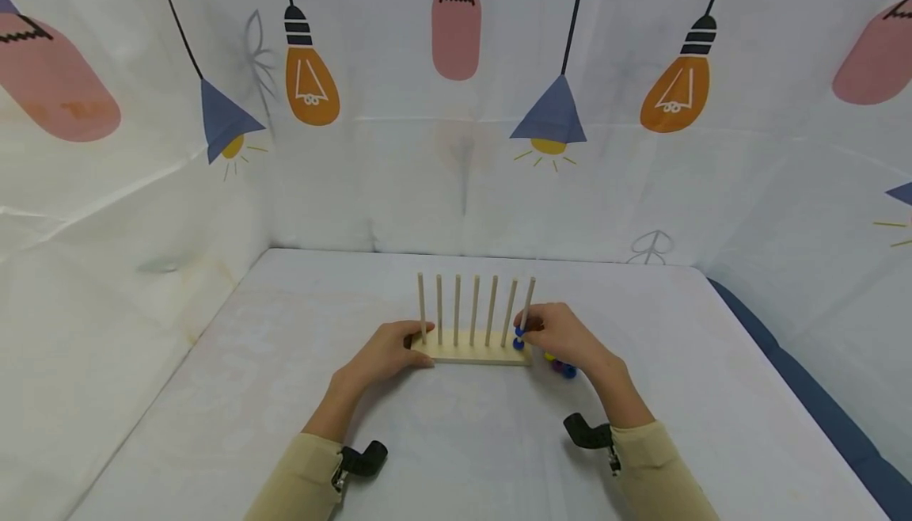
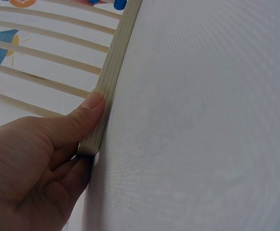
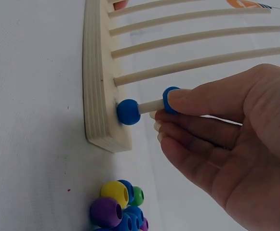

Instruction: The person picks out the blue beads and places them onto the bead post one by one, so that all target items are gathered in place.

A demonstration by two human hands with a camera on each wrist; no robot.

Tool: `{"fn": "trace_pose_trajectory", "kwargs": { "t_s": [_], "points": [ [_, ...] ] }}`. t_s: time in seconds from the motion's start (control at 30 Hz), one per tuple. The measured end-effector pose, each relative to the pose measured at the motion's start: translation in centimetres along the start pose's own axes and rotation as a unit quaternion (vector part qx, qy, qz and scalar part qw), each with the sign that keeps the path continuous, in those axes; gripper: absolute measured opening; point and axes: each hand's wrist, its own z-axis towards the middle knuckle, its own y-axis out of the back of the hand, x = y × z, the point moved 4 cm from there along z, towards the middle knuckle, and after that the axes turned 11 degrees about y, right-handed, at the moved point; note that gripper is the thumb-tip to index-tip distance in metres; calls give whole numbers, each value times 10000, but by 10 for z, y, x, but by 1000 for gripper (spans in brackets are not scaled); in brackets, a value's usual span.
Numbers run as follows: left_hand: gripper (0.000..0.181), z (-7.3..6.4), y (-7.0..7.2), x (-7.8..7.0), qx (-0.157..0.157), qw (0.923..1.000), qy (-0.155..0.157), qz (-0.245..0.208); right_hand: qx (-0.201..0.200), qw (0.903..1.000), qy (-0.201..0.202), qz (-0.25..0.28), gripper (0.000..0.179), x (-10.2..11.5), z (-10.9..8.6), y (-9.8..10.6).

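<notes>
A pale wooden base (image 1: 470,356) with a row of several upright pegs (image 1: 475,307) stands on the table. My left hand (image 1: 387,349) grips its left end, the thumb pressed along the front edge in the left wrist view. At the other end my right hand (image 1: 563,333) pinches a blue bead (image 3: 168,99) between thumb and fingers. That bead is threaded on the last peg, partway up. Below it a second blue bead (image 3: 128,112) sits at the foot of the same peg, against the base, with bare peg showing between the two.
Loose beads lie in a cluster just right of the base, among them a yellow bead (image 3: 114,193), a purple bead (image 3: 106,212) and a green bead (image 3: 138,196). The white table (image 1: 456,442) meets a patterned cloth wall (image 1: 399,180) behind.
</notes>
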Motion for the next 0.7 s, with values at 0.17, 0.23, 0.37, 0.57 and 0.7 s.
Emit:
{"fn": "trace_pose_trajectory", "kwargs": {
  "t_s": [0.17,0.23,0.37,0.57,0.7],
  "points": [
    [62,1,-1,1,-14,10000,46,-39,11,10000,83,-22,16,-1,0,-2],
    [62,1,-1,2,-16,10000,60,-51,10,9999,116,-39,16,-2,0,-2],
    [62,1,-1,2,13,9999,87,-80,18,9998,160,-87,15,-4,0,-3],
    [62,0,-1,3,14,9999,63,-91,-11,9996,244,-163,13,-6,0,-6],
    [62,0,-1,2,5,9999,61,-127,1,9994,290,-207,13,-7,1,-7]
  ]
}}
